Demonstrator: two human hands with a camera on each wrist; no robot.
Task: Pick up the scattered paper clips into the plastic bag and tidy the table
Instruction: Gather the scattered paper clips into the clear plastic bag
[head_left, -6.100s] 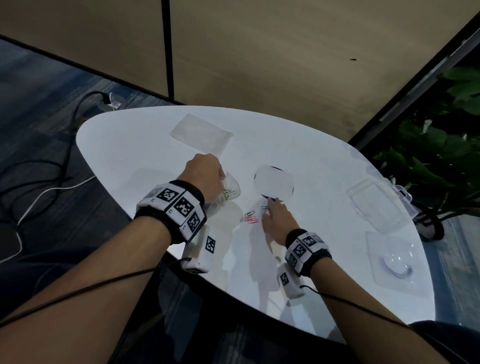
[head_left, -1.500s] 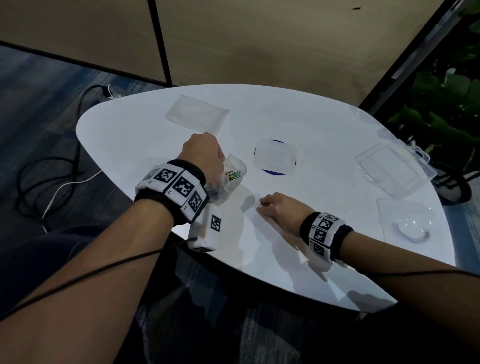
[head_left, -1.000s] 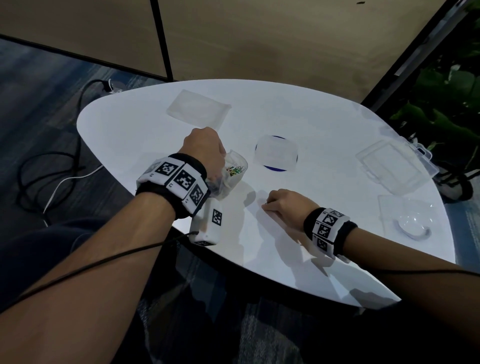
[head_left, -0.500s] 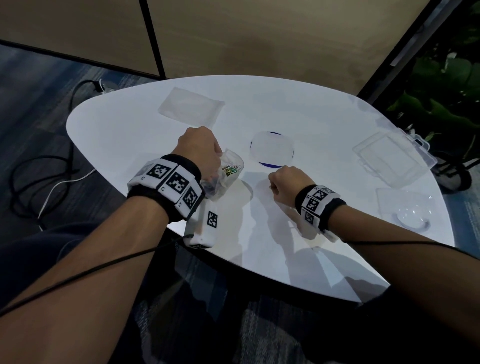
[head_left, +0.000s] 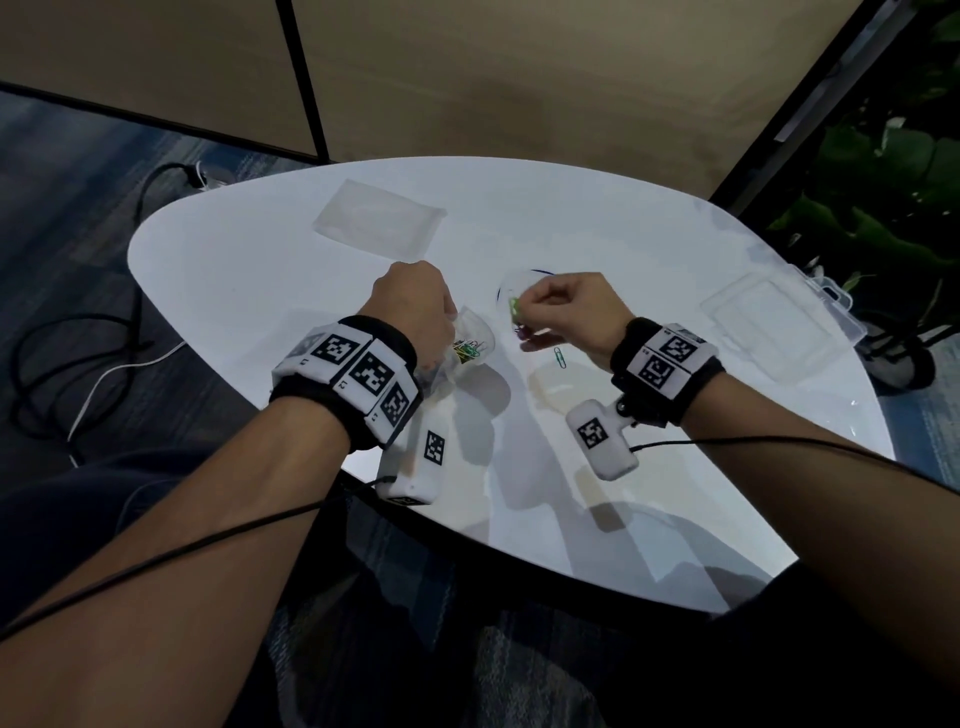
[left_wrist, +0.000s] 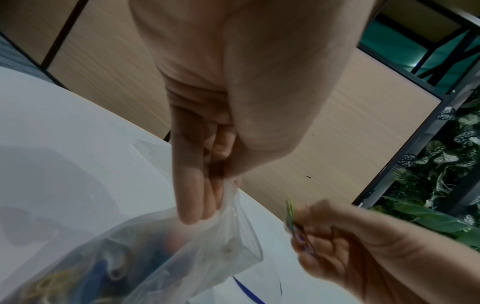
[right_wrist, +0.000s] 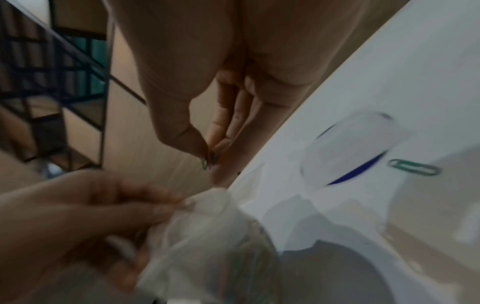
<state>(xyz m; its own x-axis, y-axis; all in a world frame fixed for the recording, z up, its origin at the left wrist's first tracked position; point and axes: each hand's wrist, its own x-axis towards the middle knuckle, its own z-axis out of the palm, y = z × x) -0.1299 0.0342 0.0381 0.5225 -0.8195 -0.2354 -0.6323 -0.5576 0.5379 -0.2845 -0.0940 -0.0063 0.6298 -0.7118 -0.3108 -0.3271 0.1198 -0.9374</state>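
My left hand (head_left: 415, 306) pinches the rim of a clear plastic bag (head_left: 465, 353) and holds its mouth up above the white table (head_left: 260, 260); coloured paper clips lie in its bottom. In the left wrist view the fingers (left_wrist: 197, 197) grip the bag (left_wrist: 182, 246) edge. My right hand (head_left: 561, 306) is raised just right of the bag's mouth and pinches a few paper clips (head_left: 513, 312), green and purple, between thumb and fingers (right_wrist: 207, 160). One green paper clip (head_left: 559, 357) lies on the table under my right wrist, also in the right wrist view as a green clip (right_wrist: 413, 167).
A round clear lid over a blue ring (head_left: 524, 280) lies behind my right hand. A flat clear bag (head_left: 379, 218) lies at the back. A clear plastic box (head_left: 774, 322) sits at the right edge. Cables (head_left: 78, 364) trail on the floor at left; plants (head_left: 883, 182) stand at right.
My right hand has lifted off the table with clips pinched in it and moved up toward the bag's mouth. The left hand has kept holding the bag.
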